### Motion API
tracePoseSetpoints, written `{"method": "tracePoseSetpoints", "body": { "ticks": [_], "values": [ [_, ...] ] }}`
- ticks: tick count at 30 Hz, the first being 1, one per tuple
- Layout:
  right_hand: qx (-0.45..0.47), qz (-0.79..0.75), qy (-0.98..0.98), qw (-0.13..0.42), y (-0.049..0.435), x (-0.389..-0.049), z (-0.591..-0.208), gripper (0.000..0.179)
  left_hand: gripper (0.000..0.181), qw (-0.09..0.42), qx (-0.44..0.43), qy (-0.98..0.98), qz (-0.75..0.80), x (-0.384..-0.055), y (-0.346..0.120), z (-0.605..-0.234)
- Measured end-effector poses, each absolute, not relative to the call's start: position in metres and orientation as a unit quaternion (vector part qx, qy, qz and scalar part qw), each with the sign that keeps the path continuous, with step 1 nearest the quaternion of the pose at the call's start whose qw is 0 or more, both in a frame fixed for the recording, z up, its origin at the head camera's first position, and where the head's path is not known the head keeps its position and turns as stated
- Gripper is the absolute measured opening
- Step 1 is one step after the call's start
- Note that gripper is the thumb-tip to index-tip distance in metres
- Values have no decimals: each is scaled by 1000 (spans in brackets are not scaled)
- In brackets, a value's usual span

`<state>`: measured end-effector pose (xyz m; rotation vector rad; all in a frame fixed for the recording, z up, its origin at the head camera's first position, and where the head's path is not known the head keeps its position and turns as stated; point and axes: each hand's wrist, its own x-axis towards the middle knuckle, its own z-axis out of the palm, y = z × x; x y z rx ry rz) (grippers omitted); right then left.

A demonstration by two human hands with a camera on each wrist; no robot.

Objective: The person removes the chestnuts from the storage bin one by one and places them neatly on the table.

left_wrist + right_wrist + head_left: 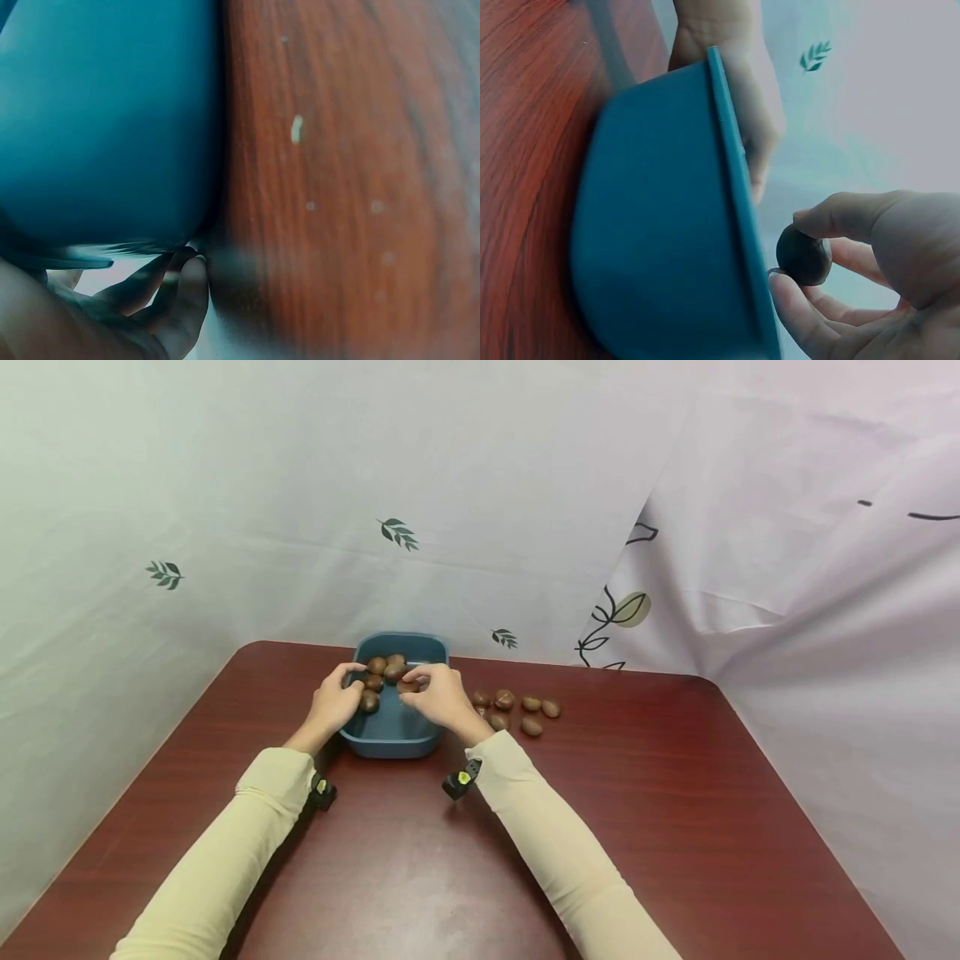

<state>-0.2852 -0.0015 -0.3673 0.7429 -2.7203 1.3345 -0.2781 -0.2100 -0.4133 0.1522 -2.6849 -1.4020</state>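
Note:
My left hand [335,700] grips the left side of a blue plastic tub [393,749], thumb over the rim. In the left wrist view its fingers [184,307] lie along the outside of the tub, down near the tabletop. My right hand [442,695] pinches a small dark-brown egg-shaped thing [804,255] between thumb and fingertips. In the right wrist view it is beside the rim of the tub; in the head view it overlaps the tub's inside. Several similar brown things [377,666] sit inside the tub, toward the back and left.
More brown egg-shaped things [532,727] lie loose on the table to the right of the tub, partly behind the right wrist. The dark red wooden table [637,793] meets a pale cloth backdrop [300,485] with leaf prints close behind the tub.

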Motion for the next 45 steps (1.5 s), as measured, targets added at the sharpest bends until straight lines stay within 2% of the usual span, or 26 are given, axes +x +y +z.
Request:
{"method": "tracePoseSetpoints", "body": {
  "ticks": [8,17,30,45],
  "values": [
    [241,436,-867,26,24,-279,-362,22,45,55,48,-882,-465,-277,-212,-413],
    [206,422,-882,34,55,-272,-363,40,44,51,48,-881,-468,-278,-213,-415],
    [153,426,-891,44,119,-266,-369,37,44,58,46,-883,-463,-279,-214,-415],
    [76,413,-907,27,181,-263,-381,38,44,62,41,-883,-464,-281,-212,-415]
  ]
}}
